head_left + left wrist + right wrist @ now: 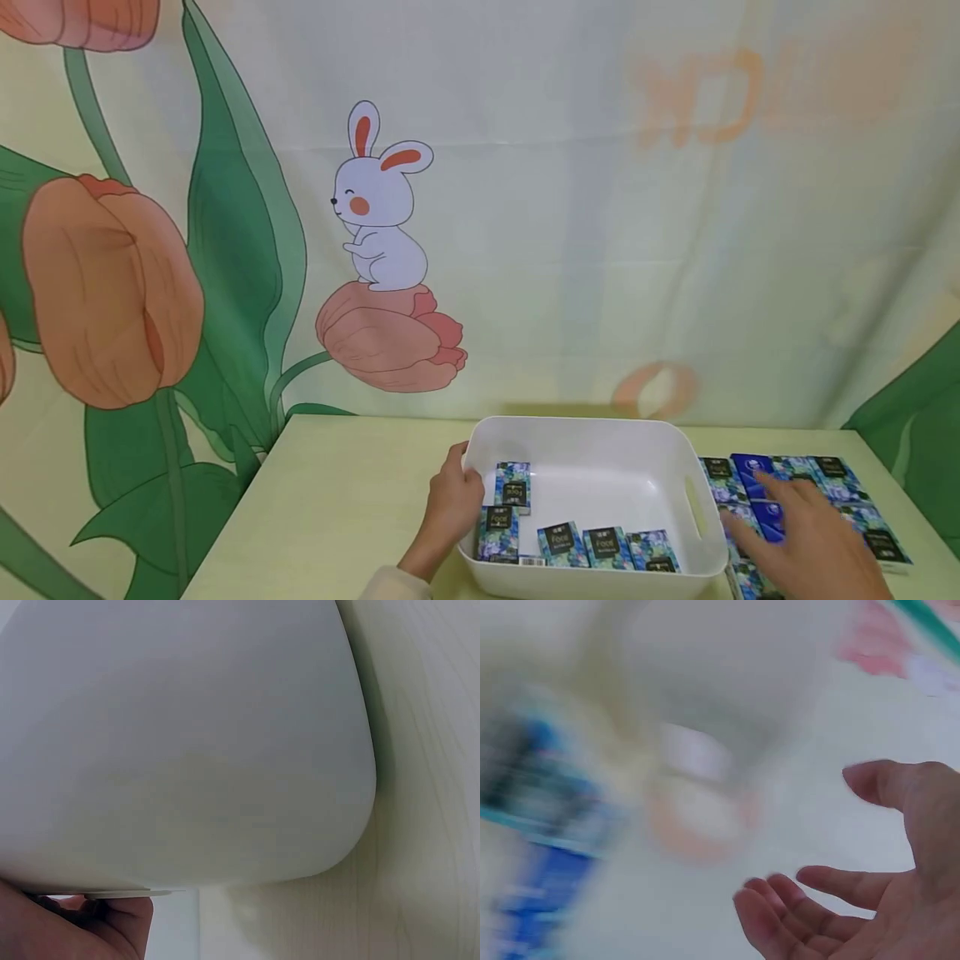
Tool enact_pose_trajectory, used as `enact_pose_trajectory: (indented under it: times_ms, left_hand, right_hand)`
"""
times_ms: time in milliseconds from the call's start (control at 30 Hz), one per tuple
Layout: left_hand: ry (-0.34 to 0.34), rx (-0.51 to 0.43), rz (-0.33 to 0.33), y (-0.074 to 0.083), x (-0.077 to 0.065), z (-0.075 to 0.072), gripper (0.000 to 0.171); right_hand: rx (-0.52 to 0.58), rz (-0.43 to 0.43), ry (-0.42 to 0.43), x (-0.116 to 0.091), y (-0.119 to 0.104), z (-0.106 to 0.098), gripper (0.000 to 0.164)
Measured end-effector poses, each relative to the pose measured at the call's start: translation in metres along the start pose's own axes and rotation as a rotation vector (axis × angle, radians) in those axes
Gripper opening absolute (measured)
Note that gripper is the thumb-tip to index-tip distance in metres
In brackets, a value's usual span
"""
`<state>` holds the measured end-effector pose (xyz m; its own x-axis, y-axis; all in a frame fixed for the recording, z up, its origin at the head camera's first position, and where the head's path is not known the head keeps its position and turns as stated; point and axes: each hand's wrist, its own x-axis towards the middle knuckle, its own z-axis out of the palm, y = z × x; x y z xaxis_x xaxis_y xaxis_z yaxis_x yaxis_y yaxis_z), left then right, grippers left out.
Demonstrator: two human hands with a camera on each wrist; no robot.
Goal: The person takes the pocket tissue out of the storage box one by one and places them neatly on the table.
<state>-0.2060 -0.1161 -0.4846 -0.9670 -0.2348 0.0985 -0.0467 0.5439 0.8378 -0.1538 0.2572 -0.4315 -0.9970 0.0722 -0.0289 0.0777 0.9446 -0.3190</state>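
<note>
A white plastic bin (592, 496) stands at the front of the table. My left hand (455, 492) grips its left rim; the left wrist view shows curled fingers (127, 922) at the edge beside the bin's smooth outer wall (202, 750). Inside the bin, several small packets with blue-green floral print and black labels lie along the left and front, one of them a floral packet (607, 547). My right hand (813, 533), fingers spread and holding nothing, hovers over more packets to the bin's right. The right wrist view shows its thumb apart from the fingers (832, 885).
Floral packets (873, 533) and blue packets (752, 475) lie in rows on the pale wood-grain table (337, 483), close against the bin's right side. Behind the table hangs a curtain (525, 208) printed with tulips and a rabbit.
</note>
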Motion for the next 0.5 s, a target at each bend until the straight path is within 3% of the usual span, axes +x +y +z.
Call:
enact_pose_trajectory:
  times_ms: [67,200,300,500]
  left_hand:
    - [0.009,0.000,0.003,0.000,0.000,0.001,0.043]
    - [0.006,0.007,0.004,-0.001,0.000,0.003,0.043]
    - [0.010,0.006,0.011,-0.001,0.000,0.001,0.043]
    - [0.005,-0.022,0.020,-0.001,-0.001,0.002,0.042]
  right_hand:
    - [0.050,-0.137,0.107,0.010,-0.028,-0.026,0.086]
    - [0.143,-0.323,0.168,0.035,-0.089,-0.056,0.066]
    - [0.182,-0.381,0.107,0.061,-0.131,-0.058,0.064]
    - [0.192,-0.417,-0.073,0.095,-0.183,-0.029,0.059]
